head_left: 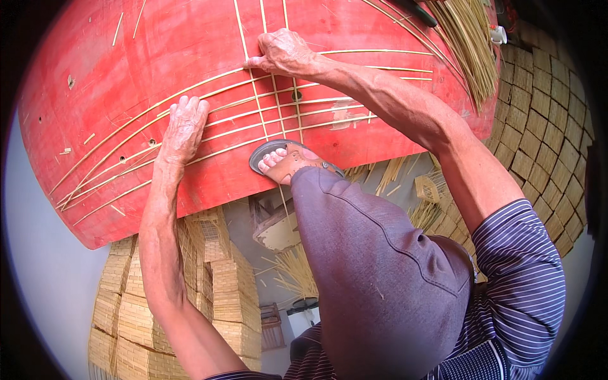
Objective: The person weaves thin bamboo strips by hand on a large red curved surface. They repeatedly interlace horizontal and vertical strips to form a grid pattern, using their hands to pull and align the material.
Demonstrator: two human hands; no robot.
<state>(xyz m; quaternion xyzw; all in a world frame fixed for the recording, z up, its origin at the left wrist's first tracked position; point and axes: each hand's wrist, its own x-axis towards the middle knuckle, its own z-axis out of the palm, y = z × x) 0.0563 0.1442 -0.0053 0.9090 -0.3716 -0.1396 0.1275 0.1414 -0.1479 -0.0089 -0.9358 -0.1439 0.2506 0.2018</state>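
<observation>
Thin pale bamboo strips point(237, 101) cross one another in an open weave on a red board point(76, 126). Several run sideways, and three more pass over and under them, pointing away from me. My left hand point(185, 128) rests on the left part of the sideways strips, fingers curled down on them. Farther off, my right hand point(284, 54) is closed at the far crossing, its thumb against the outermost sideways strip; its curled fingers partly hide the crossing strips. My sandalled foot point(285, 158) stands on the board's near edge, by the near ends of the crossing strips.
A thick bundle of loose strips point(465, 54) lies at the board's right, beside a dark-handled tool point(421, 11) and a white cup point(498, 35). Stacked woven baskets point(136, 310) stand below left; more woven pieces point(544, 120) fill the right. Cut strips point(294, 269) lie below the board.
</observation>
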